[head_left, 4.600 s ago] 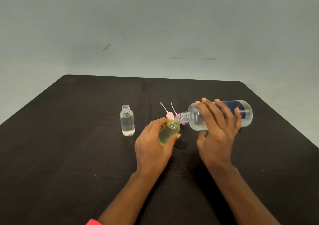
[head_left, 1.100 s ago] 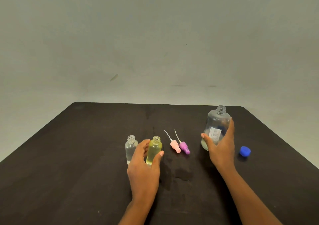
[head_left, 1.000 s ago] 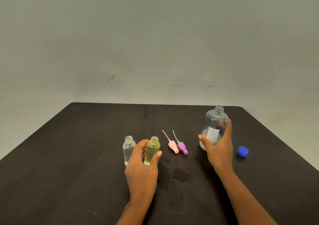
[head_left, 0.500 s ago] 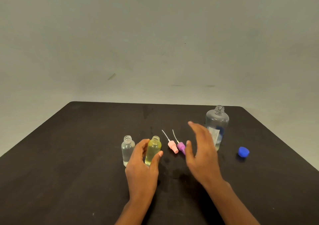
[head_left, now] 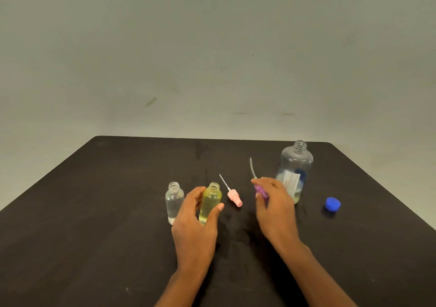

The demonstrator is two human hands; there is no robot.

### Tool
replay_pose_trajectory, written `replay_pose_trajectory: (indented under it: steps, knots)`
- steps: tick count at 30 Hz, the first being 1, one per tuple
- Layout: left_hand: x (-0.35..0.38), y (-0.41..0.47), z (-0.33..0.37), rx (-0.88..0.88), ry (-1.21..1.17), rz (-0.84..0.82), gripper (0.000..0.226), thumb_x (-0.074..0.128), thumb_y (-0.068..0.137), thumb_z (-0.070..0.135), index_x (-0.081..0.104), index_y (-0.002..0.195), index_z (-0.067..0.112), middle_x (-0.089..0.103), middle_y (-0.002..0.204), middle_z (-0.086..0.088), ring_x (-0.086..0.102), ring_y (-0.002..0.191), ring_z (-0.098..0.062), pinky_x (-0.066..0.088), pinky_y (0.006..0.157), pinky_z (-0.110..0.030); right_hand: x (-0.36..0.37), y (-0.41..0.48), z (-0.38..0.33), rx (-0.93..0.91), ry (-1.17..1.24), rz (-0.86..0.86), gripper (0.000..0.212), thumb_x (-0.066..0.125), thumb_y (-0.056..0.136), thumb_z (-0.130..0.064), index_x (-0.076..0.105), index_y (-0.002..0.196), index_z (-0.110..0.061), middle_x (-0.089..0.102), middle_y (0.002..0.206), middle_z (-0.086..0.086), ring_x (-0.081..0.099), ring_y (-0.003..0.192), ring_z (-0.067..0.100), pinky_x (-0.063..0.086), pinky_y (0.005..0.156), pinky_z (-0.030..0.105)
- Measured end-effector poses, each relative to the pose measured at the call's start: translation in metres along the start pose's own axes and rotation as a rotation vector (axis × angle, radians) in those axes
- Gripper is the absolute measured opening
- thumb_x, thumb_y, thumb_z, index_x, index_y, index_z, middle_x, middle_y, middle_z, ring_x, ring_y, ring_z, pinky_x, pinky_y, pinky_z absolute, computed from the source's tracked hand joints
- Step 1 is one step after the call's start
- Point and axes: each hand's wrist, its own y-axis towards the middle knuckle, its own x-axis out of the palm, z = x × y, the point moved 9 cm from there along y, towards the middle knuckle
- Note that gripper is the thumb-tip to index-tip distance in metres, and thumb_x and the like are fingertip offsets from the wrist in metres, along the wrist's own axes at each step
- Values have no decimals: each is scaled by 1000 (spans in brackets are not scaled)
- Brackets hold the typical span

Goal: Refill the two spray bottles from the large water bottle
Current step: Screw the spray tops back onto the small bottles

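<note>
A small yellow spray bottle (head_left: 210, 200) stands uncapped near the table's middle, with my left hand (head_left: 194, 224) wrapped around its lower body. A clear spray bottle (head_left: 174, 200) stands uncapped just to its left, filled nearly to the neck. My right hand (head_left: 276, 209) holds the purple spray head (head_left: 260, 190) lifted off the table, its thin tube pointing up and away. The pink spray head (head_left: 234, 196) lies on the table between my hands. The large water bottle (head_left: 295, 170) stands upright and uncapped behind my right hand, with little water left in it.
A blue cap (head_left: 332, 204) lies on the black table (head_left: 106, 212) to the right of the large bottle. A damp patch shows on the tabletop between my hands. A plain grey wall stands beyond the far edge.
My right hand set the large bottle upright, let go of it, moved left and picked up the purple spray head. My left hand has stayed on the yellow bottle.
</note>
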Motion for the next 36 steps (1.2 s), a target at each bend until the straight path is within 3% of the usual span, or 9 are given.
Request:
replay_pose_trajectory:
  steps: [3,6,9,11,16,22,28,34,36]
  knots:
    - [0,0,1,0,-13,-2,43,79,73,21,53,103,39,56,91,31,50,92,24,37,72,5,-39,1,-13,28,272,243,30,55,90,0,67,111,-17,56,109,0,55,99,2,41,81,6]
    - [1,0,2,7,-24,-11,43,79,73,20,54,103,40,58,88,33,51,93,22,39,73,2,-46,4,-13,132,600,279,23,56,93,-7,63,109,-21,62,106,1,62,88,9,51,74,18]
    - [1,-1,7,30,-29,-14,48,78,74,18,48,94,49,56,92,44,53,92,21,41,75,0,-46,4,-8,228,779,307,10,58,92,-14,63,95,-22,66,90,5,60,66,4,50,63,16]
    - [0,-1,8,41,-29,-14,50,79,74,17,48,93,50,55,94,46,53,92,20,41,75,0,-47,3,-5,249,764,318,7,58,91,-22,64,90,-24,65,78,0,57,61,3,48,58,16]
    - [1,-2,9,67,-17,-12,52,79,73,16,48,96,50,59,91,30,55,93,17,41,74,0,-46,3,-3,236,736,290,21,58,83,-41,66,84,-21,57,59,-11,47,55,6,41,56,25]
    - [0,-2,7,96,9,-4,50,79,73,17,50,99,49,61,98,26,57,96,10,44,80,-6,-47,4,-25,53,573,192,7,58,84,-38,62,80,-34,64,72,-17,56,63,5,40,58,10]
    - [0,-2,7,108,12,11,51,79,73,17,49,98,50,60,97,27,57,96,10,42,79,-3,-49,3,-30,-45,477,163,3,57,86,-35,59,84,-37,62,73,-13,57,68,4,40,59,7]
    - [0,-2,6,111,12,12,51,80,73,17,50,102,46,60,99,27,56,98,11,41,80,-3,-50,4,-36,-136,395,100,8,57,88,-33,56,88,-41,62,85,-30,59,79,-2,42,65,7]
    - [1,-3,6,122,19,9,49,80,73,16,52,104,43,61,100,25,56,99,10,42,81,-4,-50,4,-40,-171,390,93,8,60,91,-34,56,92,-41,63,84,-27,60,84,-2,44,68,6]
